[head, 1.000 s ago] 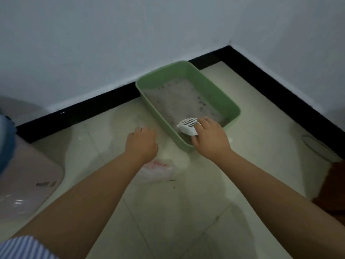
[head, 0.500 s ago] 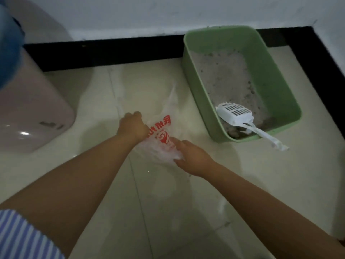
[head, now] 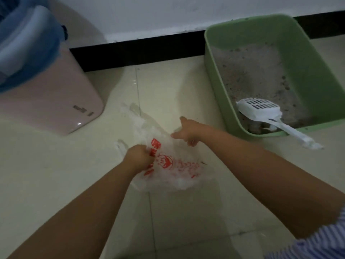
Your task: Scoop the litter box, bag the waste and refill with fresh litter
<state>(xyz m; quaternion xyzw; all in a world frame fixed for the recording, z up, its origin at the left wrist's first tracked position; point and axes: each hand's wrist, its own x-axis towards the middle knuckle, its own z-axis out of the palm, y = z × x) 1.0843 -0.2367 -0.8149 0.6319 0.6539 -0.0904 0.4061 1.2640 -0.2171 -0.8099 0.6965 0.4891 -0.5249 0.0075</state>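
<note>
Litter box [head: 308,58]: one, green, at 2 o'clock, holding one white scoop [head: 261,111]. One plastic bag [head: 175,165] on floor, centre. Left hand [head: 139,156] grips its edge; right hand [head: 188,132] pinches the opposite edge. One pink bin [head: 46,101] at 10 o'clock.

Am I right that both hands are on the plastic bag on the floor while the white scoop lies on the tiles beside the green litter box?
Not quite. The head view shows the white scoop resting inside the green litter box, its handle sticking out over the near rim, not on the tiles. The rest holds: the left hand and right hand are on the plastic bag.
</note>
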